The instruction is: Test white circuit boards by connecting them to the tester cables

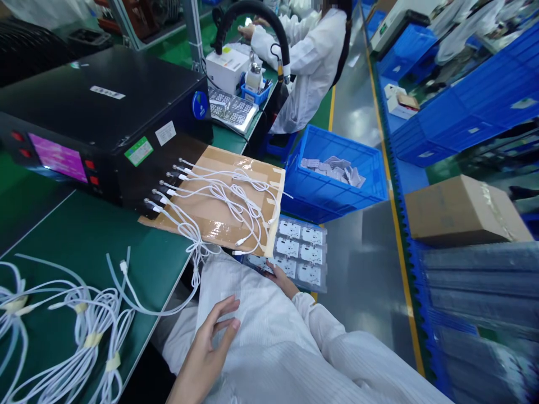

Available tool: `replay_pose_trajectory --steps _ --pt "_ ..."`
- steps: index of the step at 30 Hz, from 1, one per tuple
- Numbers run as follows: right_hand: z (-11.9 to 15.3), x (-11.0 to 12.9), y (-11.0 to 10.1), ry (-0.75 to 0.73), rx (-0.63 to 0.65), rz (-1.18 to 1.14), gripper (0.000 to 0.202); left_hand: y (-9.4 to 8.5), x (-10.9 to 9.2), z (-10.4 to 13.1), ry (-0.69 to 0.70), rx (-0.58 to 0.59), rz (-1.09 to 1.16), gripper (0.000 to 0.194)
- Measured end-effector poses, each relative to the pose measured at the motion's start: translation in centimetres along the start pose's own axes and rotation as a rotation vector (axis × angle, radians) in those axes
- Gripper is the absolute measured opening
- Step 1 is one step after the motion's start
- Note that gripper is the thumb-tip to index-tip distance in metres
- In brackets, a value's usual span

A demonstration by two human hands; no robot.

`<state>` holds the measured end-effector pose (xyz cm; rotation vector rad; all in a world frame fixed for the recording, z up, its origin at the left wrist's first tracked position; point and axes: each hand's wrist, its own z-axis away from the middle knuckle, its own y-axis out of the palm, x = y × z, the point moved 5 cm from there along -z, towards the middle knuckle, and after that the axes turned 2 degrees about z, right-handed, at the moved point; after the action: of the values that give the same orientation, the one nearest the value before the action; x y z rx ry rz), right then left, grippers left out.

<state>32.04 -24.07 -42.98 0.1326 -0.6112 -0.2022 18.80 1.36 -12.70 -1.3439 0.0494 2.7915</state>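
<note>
My left hand (208,342) hovers above my lap, its fingers loosely curved and apart, holding nothing. My right hand (283,281) reaches down to a clear tray (323,255) of flat white panels with small dark marks. Its fingers close at the edge of a white panel (257,262) in the near left compartment, partly hidden by the cardboard's edge. Several white cables (236,202) lie across a taped cardboard sheet (206,219), plugged into the side of a black test box (126,123) with a lit pink screen (59,157).
Bundled white cables (92,331) lie on the green table (160,269) at the left. A blue crate (337,196) with grey-white pieces stands beyond the tray. A co-worker in a white coat (311,67) sits at the back. Blue bins and a cardboard box (458,210) line the right.
</note>
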Motion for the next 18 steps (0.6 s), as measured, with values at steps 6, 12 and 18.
replay_pose_trajectory --steps 6,12,18 --pt "0.2 0.2 0.1 0.057 0.035 -0.022 0.018 0.2 0.1 -0.1 -0.028 0.005 0.027 0.064" --pt "0.8 0.5 -0.2 0.028 0.012 -0.022 0.016 -0.1 0.6 -0.2 -0.025 0.005 0.033 0.065" --pt "0.8 1.0 0.1 -0.04 -0.022 0.007 0.008 -0.1 -0.5 0.2 -0.039 -0.068 0.072 0.067"
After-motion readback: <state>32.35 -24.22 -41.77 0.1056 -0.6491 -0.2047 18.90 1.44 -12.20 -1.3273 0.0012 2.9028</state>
